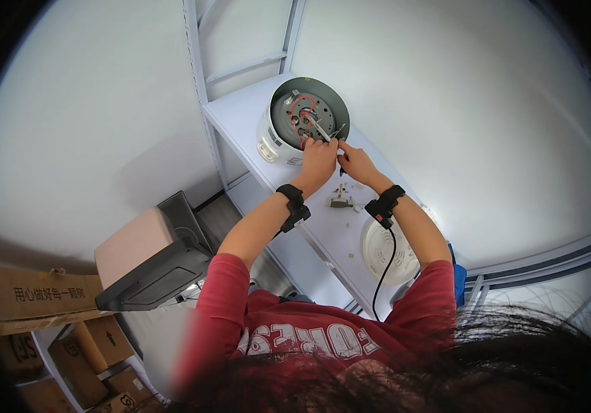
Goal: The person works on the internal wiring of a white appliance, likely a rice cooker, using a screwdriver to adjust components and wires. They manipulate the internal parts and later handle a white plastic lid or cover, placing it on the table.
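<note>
We find the fingers of the left hand (319,162) and right hand (359,165) nearly together at the near rim of the white appliance housing (286,149). The left's are bunched where a white sleeved lead (318,128) ends; the right's are curled, a dark slender item (341,171) showing just below them. We cannot tell how firmly either grips. Just beyond the fingers, red wires (302,96) cross the housing's grey metal plate (320,109). Nearer the wearer than the fingers, a grey component (340,203) rests on the tabletop (246,103); farther off, rightward, lies a round white cover (400,260). We judge the step in hand as work on the lead's end; the next move calls for a steady left hand and fine right-hand action, without straining the wires.
</note>
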A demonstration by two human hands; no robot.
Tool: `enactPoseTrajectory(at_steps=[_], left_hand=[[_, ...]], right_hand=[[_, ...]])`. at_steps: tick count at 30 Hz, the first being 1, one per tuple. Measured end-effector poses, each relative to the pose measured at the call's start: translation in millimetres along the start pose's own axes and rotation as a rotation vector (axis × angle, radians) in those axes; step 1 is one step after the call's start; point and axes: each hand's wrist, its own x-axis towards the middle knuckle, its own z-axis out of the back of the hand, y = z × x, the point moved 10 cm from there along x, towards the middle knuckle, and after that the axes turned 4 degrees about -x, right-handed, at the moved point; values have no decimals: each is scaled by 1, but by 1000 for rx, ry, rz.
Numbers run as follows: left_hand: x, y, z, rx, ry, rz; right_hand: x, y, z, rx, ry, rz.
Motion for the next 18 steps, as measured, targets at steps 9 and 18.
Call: enactPoseTrajectory(at_steps=[9, 18], left_hand=[[-1, 4, 10, -116, 17, 23], [-2, 2, 6, -61, 54, -19]], right_hand=[[0, -1, -4, 169, -42, -26], [7, -4, -10, 122, 41, -58]])
